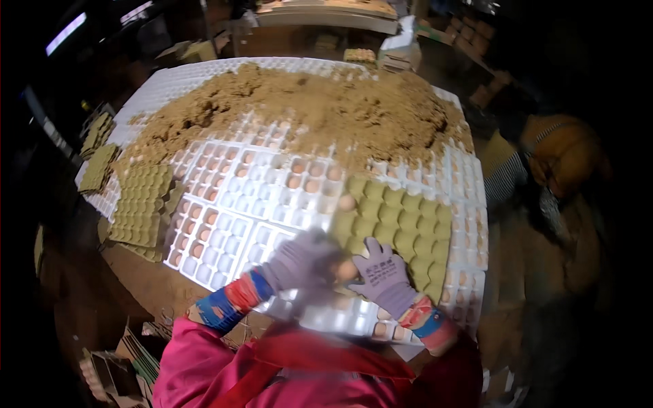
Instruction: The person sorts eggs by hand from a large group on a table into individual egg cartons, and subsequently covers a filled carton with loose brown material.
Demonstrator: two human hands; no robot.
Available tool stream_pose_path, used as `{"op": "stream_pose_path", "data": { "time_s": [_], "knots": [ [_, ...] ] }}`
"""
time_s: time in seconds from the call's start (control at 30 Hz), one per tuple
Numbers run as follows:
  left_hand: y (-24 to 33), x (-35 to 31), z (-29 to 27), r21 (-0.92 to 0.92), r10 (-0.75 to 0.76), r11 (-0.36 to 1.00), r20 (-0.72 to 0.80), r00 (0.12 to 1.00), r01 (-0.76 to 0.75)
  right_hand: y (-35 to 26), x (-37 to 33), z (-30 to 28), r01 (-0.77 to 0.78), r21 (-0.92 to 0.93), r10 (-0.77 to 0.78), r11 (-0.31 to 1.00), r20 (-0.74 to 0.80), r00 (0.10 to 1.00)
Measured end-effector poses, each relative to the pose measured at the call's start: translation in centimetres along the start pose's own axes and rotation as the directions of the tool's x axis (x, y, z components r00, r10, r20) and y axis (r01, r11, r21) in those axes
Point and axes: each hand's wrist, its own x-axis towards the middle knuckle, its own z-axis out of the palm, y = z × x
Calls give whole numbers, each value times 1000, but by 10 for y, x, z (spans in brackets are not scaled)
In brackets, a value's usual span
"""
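Observation:
An olive pulp egg tray (398,217) lies on top of white moulded trays, right of centre, most of its cups without eggs. One brown egg (347,202) sits at its left edge. Another brown egg (345,271) shows between my two gloved hands; whether a hand grips it is unclear. My right hand (385,275) is over the tray's near left part, fingers spread, thumb pointing at that egg. Motion smears my left hand (306,262), which hovers left of the egg above the white trays, so its fingers cannot be read.
White trays (255,183) with brown eggs in some cups cover the table. A long heap of brown, crumbly material (299,102) spreads over the far side. Stacked pulp trays (139,207) stand at the left. A person in orange (564,153) is at the right, cardboard (129,353) at lower left.

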Motion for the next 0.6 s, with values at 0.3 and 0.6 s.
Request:
{"op": "stream_pose_path", "data": {
  "time_s": [0.3, 0.6],
  "knots": [
    [-12, 3, 26, 360, 69, 926, 127, 990, -110, 27, 102, -36, 127, 519, 106, 845, -396, 912],
    [-159, -30, -25, -409, -484, 856, -416, 770, 316, -55, 338, 25, -76, 101, 89, 992, -141, 986]
  ]
}}
